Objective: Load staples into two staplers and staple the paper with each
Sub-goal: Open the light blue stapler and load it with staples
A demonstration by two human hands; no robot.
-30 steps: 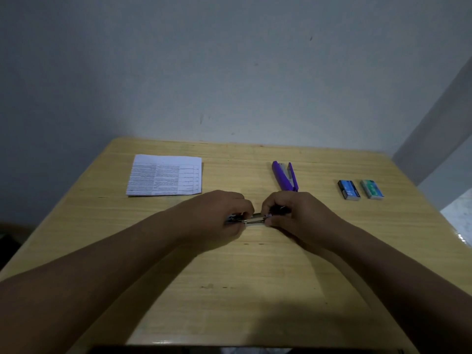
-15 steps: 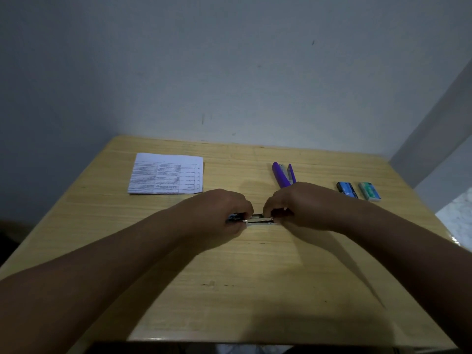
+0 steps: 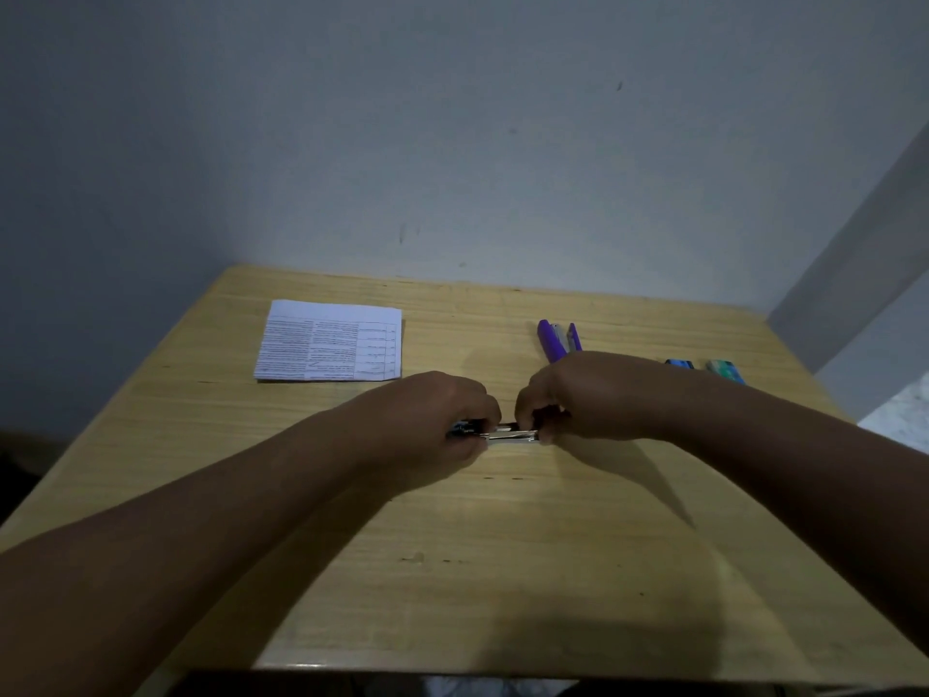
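A small dark stapler with a shiny metal rail (image 3: 507, 434) lies low over the middle of the wooden table (image 3: 502, 570). My left hand (image 3: 432, 415) grips its left end and my right hand (image 3: 578, 394) pinches its right end; most of it is hidden by my fingers. Behind my right hand lies a purple stapler (image 3: 555, 339), opened out. A printed paper (image 3: 332, 342) rests at the back left. Two small staple boxes, one blue (image 3: 679, 364) and one green (image 3: 724, 369), sit at the back right, partly covered by my right forearm.
The table stands against a grey wall, with a corner and a doorway edge (image 3: 864, 274) on the right. The table's near edge runs along the bottom of the view.
My right wrist has lifted and swung toward the back right, now covering part of the blue box and the purple stapler. Both hands stay on the small stapler.
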